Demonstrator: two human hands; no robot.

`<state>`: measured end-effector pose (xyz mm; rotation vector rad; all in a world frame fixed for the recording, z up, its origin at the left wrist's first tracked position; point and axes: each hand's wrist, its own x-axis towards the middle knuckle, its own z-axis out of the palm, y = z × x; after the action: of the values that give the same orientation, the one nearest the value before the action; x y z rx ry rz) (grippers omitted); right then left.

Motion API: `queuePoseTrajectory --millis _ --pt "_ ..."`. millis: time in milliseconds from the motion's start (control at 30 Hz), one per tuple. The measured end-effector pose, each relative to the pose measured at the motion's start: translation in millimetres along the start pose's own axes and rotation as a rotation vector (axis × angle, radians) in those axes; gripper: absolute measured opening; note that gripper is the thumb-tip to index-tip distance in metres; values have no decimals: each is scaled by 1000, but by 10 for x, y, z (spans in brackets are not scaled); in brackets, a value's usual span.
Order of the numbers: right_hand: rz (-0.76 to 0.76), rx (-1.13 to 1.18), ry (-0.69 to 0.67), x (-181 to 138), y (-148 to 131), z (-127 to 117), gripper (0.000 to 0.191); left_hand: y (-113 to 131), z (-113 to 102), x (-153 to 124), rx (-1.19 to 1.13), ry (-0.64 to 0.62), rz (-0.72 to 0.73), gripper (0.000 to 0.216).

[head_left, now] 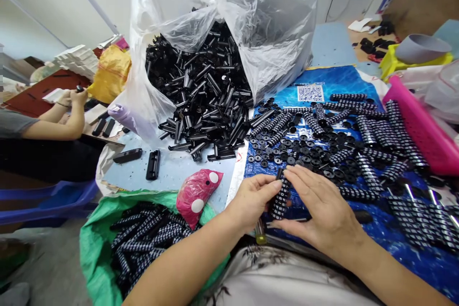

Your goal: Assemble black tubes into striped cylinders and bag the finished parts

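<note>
Between my two hands stands a black roller [281, 200] patterned with small white squares, with a plain black strip along its left side. My left hand [247, 201] pinches it from the left with thumb and fingers. On the other side, my right hand [321, 208] curves around it, fingertips at its top end and thumb near its bottom end. A tool with a yellowish translucent handle [261, 233] lies just below. Beyond my hands, small black discs [304, 150] and more patterned rollers [369, 172] are scattered on a blue printed sheet [301, 248].
A large clear plastic bag [279, 33] spills black plastic parts [211, 86] at the back. Left of me, a green sack [93, 248] holds patterned rollers, beside a pink dotted bag [195, 196]. A pink basket [423, 129] stands right. Another person's arms [60, 119] show far left.
</note>
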<state>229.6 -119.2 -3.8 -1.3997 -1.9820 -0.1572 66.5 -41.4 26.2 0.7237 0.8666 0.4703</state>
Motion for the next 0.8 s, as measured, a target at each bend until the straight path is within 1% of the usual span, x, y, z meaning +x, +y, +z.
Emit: queuePoseTrajectory --millis 33,67,100,133,200,233,267,300,367,400,467,500,567,667,700,800 --pt "8 28 -18 -36 16 10 97 -18 -50 20 8 10 1 54" --pt "6 55 -42 -87 37 20 98 -34 -111 40 42 28 33 53" --pt "-4 75 -76 -153 58 28 93 -45 -184 57 111 56 100 50" --pt "-23 91 -119 -229 79 34 82 -47 -268 70 217 95 191 44" --pt "-55 105 -212 -379 108 37 44 -20 -453 80 519 176 373 31" --pt "-57 100 -239 -437 114 34 27 6 -543 78 693 201 424 26" --pt "-47 96 -245 -474 114 27 18 38 -623 75 859 213 441 22" --pt "-27 97 -230 -483 110 18 14 72 -690 72 1000 210 431 20" --pt "35 109 -151 -424 98 0 17 132 -778 77 1155 165 346 20" --pt "70 116 -100 -365 93 -3 20 152 -801 85 1167 134 286 22" --pt "126 109 -7 -227 91 8 24 169 -817 110 1115 87 178 27" --pt "134 86 10 -164 92 24 24 166 -817 124 1080 72 140 29" --pt "110 1 -32 -70 93 62 20 151 -816 151 1036 62 119 32" --pt "51 -103 -148 -4 71 89 17 144 -822 190 1054 49 152 32" --pt "43 -82 -148 9 55 82 17 154 -826 206 1075 44 159 31" --pt "4 110 -61 46 -17 41 21 213 -844 264 1147 10 158 29"
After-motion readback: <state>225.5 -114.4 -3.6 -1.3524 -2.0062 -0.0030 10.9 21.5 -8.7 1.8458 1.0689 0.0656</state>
